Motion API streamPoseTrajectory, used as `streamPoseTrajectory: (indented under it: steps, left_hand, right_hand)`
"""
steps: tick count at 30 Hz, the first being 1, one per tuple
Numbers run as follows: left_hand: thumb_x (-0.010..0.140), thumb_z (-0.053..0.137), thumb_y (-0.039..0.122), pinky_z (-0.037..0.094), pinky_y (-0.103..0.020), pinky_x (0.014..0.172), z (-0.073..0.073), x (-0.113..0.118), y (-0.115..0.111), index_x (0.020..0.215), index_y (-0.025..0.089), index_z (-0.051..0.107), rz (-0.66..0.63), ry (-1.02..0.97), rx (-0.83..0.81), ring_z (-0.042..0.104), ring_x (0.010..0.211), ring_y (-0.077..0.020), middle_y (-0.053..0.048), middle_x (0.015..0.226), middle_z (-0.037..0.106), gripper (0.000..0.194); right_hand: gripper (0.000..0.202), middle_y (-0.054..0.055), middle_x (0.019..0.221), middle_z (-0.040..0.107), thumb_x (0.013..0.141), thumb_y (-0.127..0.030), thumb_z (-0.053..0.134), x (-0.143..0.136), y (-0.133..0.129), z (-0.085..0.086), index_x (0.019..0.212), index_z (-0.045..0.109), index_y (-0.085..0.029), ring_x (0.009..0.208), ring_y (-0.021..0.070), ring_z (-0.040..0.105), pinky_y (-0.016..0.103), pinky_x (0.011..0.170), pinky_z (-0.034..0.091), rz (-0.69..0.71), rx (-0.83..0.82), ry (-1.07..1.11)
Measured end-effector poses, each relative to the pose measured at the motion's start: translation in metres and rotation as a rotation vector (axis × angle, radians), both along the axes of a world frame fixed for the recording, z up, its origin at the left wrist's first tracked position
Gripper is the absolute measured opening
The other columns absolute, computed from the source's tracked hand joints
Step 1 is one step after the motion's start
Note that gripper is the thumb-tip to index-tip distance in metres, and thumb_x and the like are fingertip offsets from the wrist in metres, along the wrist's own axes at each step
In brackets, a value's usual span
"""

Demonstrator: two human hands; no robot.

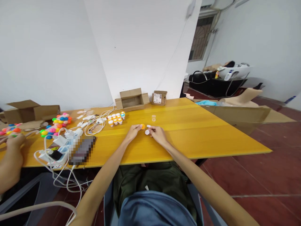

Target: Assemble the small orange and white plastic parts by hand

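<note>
My left hand [133, 132] is closed on a small orange round cap [142, 126] above the table. Close to it on the right, my right hand [158, 135] pinches a small white piece [148, 126] whose kind is too small to make out. A white round lid [147, 132] is at the right fingertips; I cannot tell whether it is held or lies on the wood. Just beyond the hands stands a clear plastic cup [153, 118]. Farther left, several small clear containers [115, 119] with orange, white and teal tops stand in rows.
Two cardboard boxes [133, 99] [160, 98] stand by the wall on the yellow table [199, 135]. At left are tangled white cables [98, 125], a power strip [63, 150], a blurred-out phone [82, 150] and colourful balls [62, 121]. Another person's hand [15, 141] works at the far left.
</note>
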State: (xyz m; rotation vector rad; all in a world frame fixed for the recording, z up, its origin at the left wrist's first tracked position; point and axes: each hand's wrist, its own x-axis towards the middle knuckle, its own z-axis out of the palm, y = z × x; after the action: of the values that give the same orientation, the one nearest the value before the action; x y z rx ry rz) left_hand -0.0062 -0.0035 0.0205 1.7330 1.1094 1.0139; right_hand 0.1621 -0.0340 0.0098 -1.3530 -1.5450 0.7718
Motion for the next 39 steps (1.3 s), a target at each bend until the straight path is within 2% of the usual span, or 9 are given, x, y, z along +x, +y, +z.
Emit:
streamPoseTrajectory:
  steps: [5,11,16,22,24,27,30,35,39]
  left_hand:
    - [0.081,0.061,0.051,0.049,-0.034,0.088,-0.002,0.001,0.001,0.078,0.017,0.071,-0.028,-0.019,0.029,0.066,0.088,-0.0228,-0.005,0.085,0.075,0.036]
    - [0.077,0.066,0.054,0.050,-0.031,0.081,-0.003,0.004,-0.001,0.075,0.017,0.067,-0.019,-0.022,0.068,0.065,0.080,-0.0187,-0.003,0.078,0.072,0.037]
    - [0.076,0.067,0.056,0.049,-0.028,0.072,-0.003,0.004,-0.002,0.071,0.017,0.067,-0.003,0.010,0.105,0.061,0.071,-0.0159,-0.001,0.071,0.069,0.040]
    - [0.079,0.063,0.054,0.047,-0.028,0.070,-0.002,0.006,-0.002,0.069,0.016,0.068,0.018,0.044,0.131,0.059,0.068,-0.0153,-0.001,0.069,0.068,0.039]
    - [0.079,0.063,0.053,0.046,-0.027,0.070,-0.002,0.006,-0.003,0.068,0.016,0.068,0.026,0.058,0.145,0.059,0.068,-0.0152,-0.001,0.068,0.068,0.038]
    - [0.081,0.062,0.051,0.046,-0.027,0.069,0.000,0.007,-0.004,0.070,0.017,0.069,0.023,0.080,0.170,0.058,0.068,-0.0150,0.000,0.069,0.068,0.037]
    - [0.082,0.060,0.051,0.045,-0.027,0.069,0.001,0.008,-0.005,0.073,0.017,0.070,0.005,0.096,0.183,0.058,0.069,-0.0152,0.000,0.071,0.069,0.037]
    - [0.082,0.059,0.051,0.045,-0.027,0.069,0.002,0.010,-0.007,0.079,0.017,0.071,-0.009,0.109,0.183,0.058,0.072,-0.0161,-0.001,0.076,0.070,0.036]
    - [0.082,0.062,0.050,0.047,-0.029,0.078,0.004,0.010,-0.009,0.094,0.018,0.070,-0.005,0.057,0.167,0.062,0.086,-0.0187,-0.004,0.091,0.072,0.035]
  right_hand:
    - [0.022,-0.001,0.061,0.071,0.078,-0.018,0.054,0.003,0.003,-0.004,0.067,0.072,-0.023,0.050,0.0171,0.065,0.027,0.061,0.052,0.031,0.019,0.028]
    - [0.019,-0.002,0.051,0.065,0.075,-0.022,0.057,0.009,0.008,-0.010,0.060,0.068,-0.023,0.048,0.0180,0.062,0.028,0.056,0.050,0.050,0.026,0.051]
    - [0.014,-0.001,0.059,0.068,0.074,-0.026,0.061,0.013,0.007,-0.009,0.063,0.068,-0.021,0.050,0.0159,0.063,0.025,0.050,0.050,0.114,-0.016,0.159]
    - [0.018,0.004,0.083,0.075,0.075,-0.034,0.064,0.010,0.006,-0.003,0.083,0.073,-0.021,0.066,0.0190,0.067,0.027,0.048,0.053,0.117,-0.002,0.257]
    - [0.020,0.005,0.090,0.075,0.074,-0.037,0.066,0.011,0.006,0.000,0.086,0.073,-0.022,0.073,0.0200,0.068,0.028,0.052,0.054,0.126,0.048,0.256]
    - [0.019,0.004,0.095,0.076,0.074,-0.038,0.067,0.014,0.006,0.006,0.085,0.074,-0.024,0.083,0.0205,0.068,0.032,0.070,0.056,0.162,0.138,0.210]
    - [0.019,0.004,0.091,0.076,0.074,-0.040,0.067,0.015,0.006,0.010,0.079,0.074,-0.023,0.082,0.0199,0.067,0.034,0.079,0.054,0.229,0.180,0.156]
    - [0.027,0.002,0.077,0.073,0.071,-0.049,0.068,0.016,0.006,0.012,0.073,0.072,-0.022,0.075,0.0194,0.065,0.031,0.073,0.051,0.271,0.140,0.177]
    - [0.033,0.001,0.073,0.071,0.067,-0.053,0.070,0.021,0.007,0.007,0.075,0.070,-0.021,0.072,0.0179,0.063,0.030,0.070,0.050,0.248,0.069,0.261]
